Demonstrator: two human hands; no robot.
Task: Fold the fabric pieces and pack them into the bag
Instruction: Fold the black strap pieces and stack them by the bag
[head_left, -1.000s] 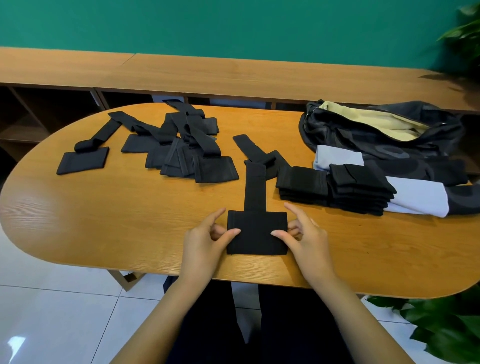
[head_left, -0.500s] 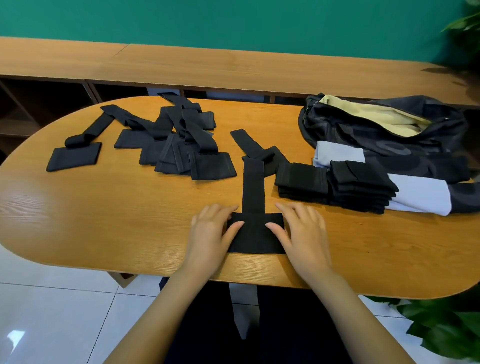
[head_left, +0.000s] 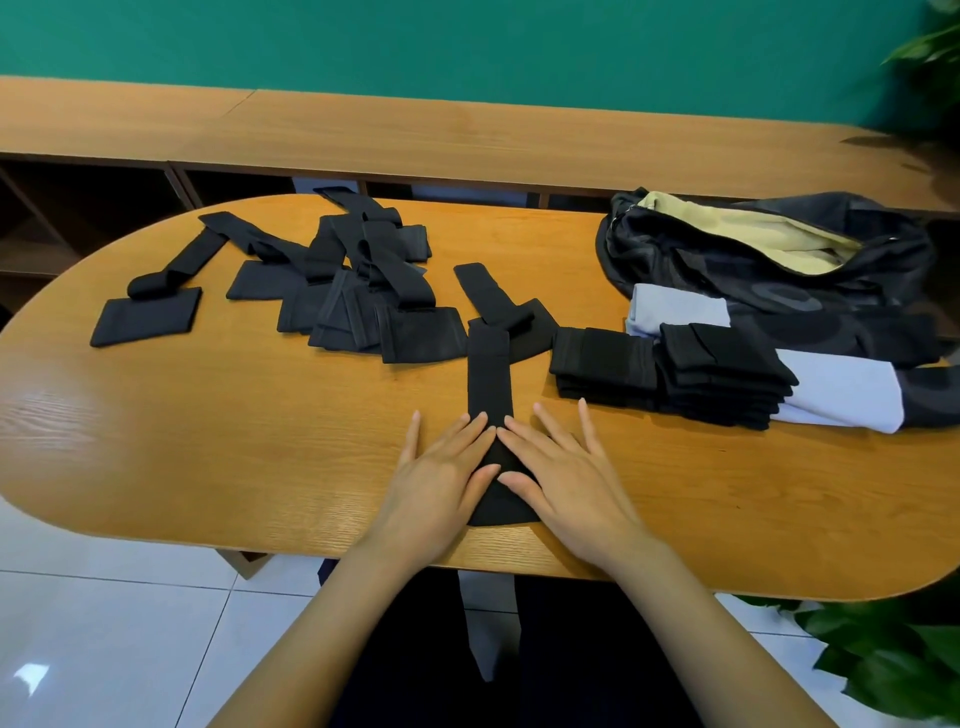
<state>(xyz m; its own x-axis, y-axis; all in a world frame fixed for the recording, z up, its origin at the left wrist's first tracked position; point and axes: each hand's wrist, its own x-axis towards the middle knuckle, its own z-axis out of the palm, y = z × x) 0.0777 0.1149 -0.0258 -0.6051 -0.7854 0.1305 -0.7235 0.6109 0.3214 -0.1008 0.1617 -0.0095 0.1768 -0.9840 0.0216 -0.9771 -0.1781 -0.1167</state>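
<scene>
Two folded stacks (head_left: 717, 374) sit right of centre beside the bag (head_left: 691, 260), a loose heap (head_left: 353, 296) lies upper left, and the left hand (head_left: 441, 478) and right hand (head_left: 566, 478), fingers straight, press one fabric piece (head_left: 489, 384) flat at lower centre, so packing looks unstarted.

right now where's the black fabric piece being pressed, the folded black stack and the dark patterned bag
black fabric piece (head_left: 489, 379): head view, narrow strap
folded black stack (head_left: 722, 364): head view, top piece
dark patterned bag (head_left: 675, 254): head view, outer side
</scene>
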